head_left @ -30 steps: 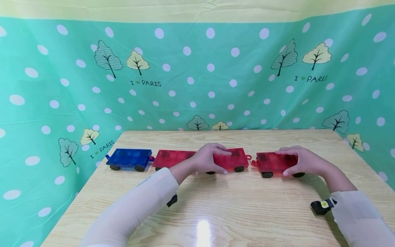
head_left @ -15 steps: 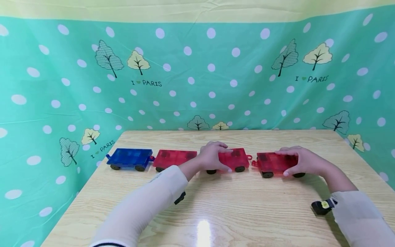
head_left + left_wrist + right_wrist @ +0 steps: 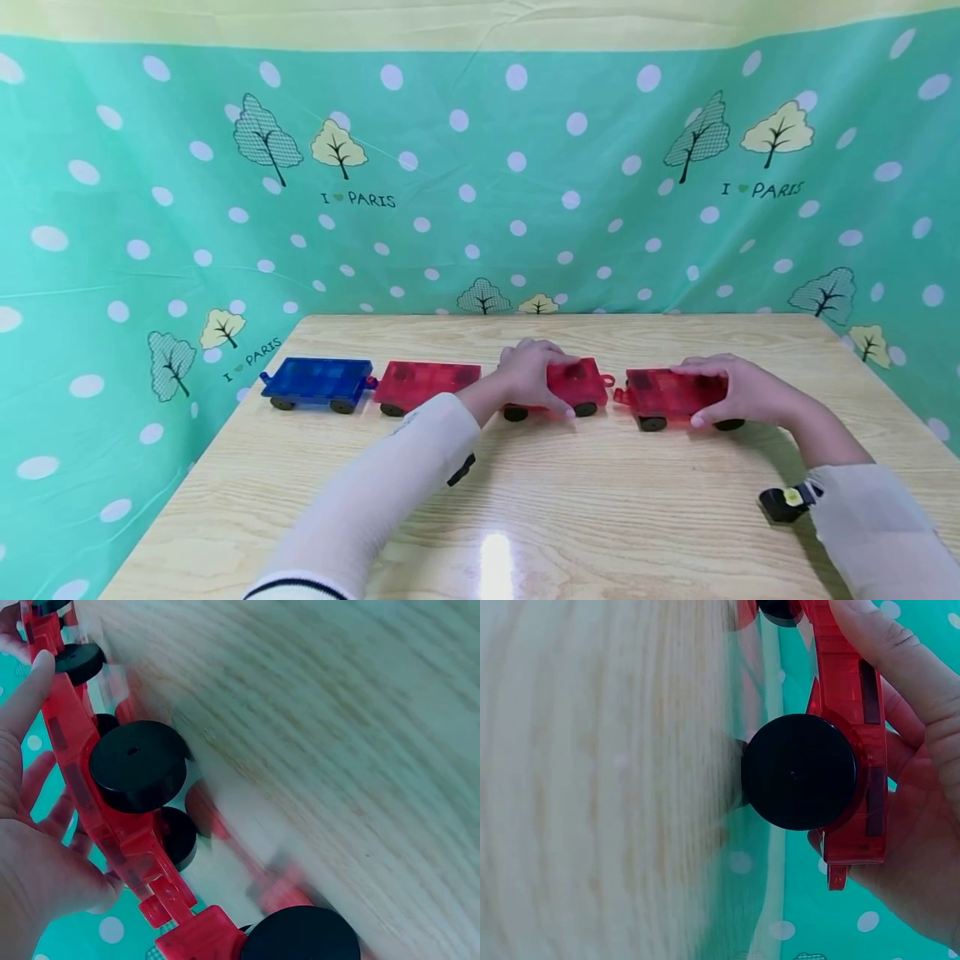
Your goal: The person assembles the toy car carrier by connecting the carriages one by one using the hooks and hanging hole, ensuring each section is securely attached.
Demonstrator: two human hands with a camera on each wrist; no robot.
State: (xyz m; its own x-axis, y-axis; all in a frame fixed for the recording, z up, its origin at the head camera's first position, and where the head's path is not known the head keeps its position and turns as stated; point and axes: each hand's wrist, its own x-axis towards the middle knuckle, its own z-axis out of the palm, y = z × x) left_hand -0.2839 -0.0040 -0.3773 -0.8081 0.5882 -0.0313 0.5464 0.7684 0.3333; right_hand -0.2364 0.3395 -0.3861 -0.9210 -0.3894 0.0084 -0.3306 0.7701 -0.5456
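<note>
In the head view my left hand (image 3: 534,375) reaches over the middle red toy train car (image 3: 587,385), thumb at its near side and fingers toward its far side. In the left wrist view the thumb (image 3: 34,686) lies against that car's edge. My right hand (image 3: 738,392) grips the right red car (image 3: 667,392), with the thumb (image 3: 900,652) along its side. The ring on the middle car sits close to the right car's hook; a small gap seems to separate them. A left red car (image 3: 427,383) and a blue car (image 3: 318,381) continue the row leftward.
The cars stand on a light wooden table (image 3: 600,500). Behind it hangs a green dotted cloth (image 3: 480,167) with printed trees. Black wrist cameras, such as the right camera (image 3: 783,504), hang below both sleeves.
My left hand has slid a little to the right along the middle red car. The cars and my right hand have stayed practically in place.
</note>
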